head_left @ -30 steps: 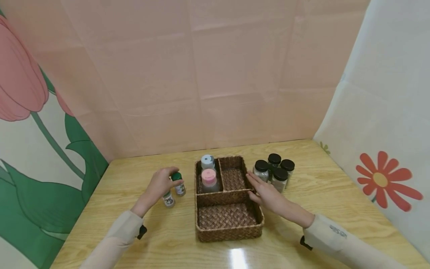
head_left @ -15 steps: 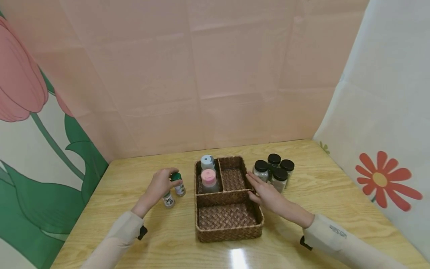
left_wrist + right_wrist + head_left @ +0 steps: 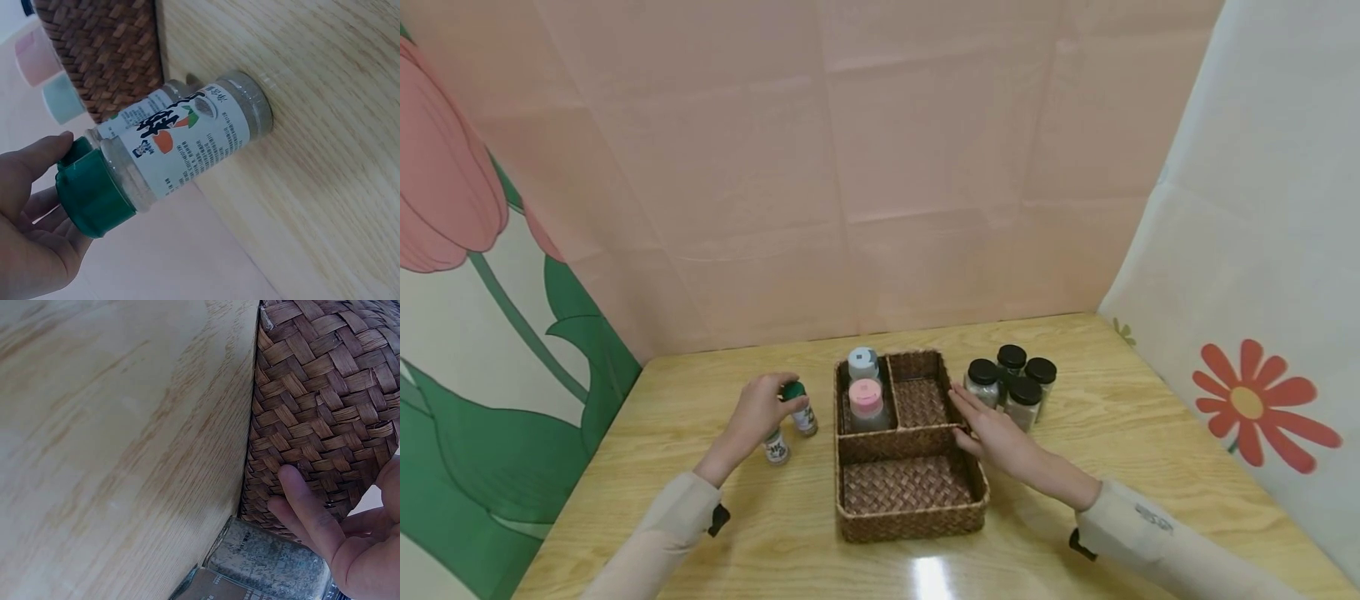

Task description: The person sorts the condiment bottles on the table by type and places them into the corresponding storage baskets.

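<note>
My left hand (image 3: 756, 414) pinches the green cap of a spice shaker (image 3: 806, 419) left of the basket, thumb and fingers on either side. That shaker leans slightly, its base toward the basket. A second green-capped spice shaker (image 3: 187, 137) stands nearer, partly under the hand in the head view; in the left wrist view it hides much of the held one. Against the right outer wall of the woven basket (image 3: 913, 522), my right hand (image 3: 1000, 437) rests with extended fingers. The right wrist view shows its fingertips (image 3: 292, 478) touching the weave.
In the basket's back left compartment stand a pink-capped bottle (image 3: 867, 400) and a light blue-capped bottle (image 3: 862, 363). Several black-lidded jars (image 3: 1022, 404) cluster beside the right hand. The wooden table (image 3: 760, 542) meets a pink cloth backdrop (image 3: 760, 208) behind.
The base of the pinched shaker has swung slightly right, so it now leans. The left hand barely shifts. My right hand and the basket stay in place.
</note>
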`<state>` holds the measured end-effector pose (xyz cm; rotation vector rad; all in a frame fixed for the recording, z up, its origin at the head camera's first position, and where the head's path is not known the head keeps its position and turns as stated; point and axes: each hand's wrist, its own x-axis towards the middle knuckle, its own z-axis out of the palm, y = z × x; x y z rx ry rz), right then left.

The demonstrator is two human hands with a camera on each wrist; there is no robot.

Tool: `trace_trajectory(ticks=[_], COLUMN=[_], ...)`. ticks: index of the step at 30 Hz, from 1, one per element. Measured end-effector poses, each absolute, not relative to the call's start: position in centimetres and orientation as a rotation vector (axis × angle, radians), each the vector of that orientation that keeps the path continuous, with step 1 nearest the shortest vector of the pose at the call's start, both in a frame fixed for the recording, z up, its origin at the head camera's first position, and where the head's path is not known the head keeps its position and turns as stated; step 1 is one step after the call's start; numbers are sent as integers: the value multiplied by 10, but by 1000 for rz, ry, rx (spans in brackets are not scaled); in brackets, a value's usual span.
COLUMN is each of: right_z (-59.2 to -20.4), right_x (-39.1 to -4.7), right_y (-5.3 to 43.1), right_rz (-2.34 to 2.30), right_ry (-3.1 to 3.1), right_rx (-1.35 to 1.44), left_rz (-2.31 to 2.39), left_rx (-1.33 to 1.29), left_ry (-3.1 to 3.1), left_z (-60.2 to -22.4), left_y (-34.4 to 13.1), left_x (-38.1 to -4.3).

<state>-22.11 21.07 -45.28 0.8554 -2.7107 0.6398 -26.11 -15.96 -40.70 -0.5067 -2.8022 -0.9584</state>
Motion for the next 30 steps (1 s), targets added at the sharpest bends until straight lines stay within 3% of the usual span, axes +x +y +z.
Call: trace_trajectory(ticks=[30], right_z=[-453], right_x=[-220], right_y=[210], right_rz=[649], right_ry=[-2665], right_rx=[869], left_rz=[-974], left_rx=[-521], left_ry=[-2694], left_z=[-390], left_y=[-155], left_x=[-263])
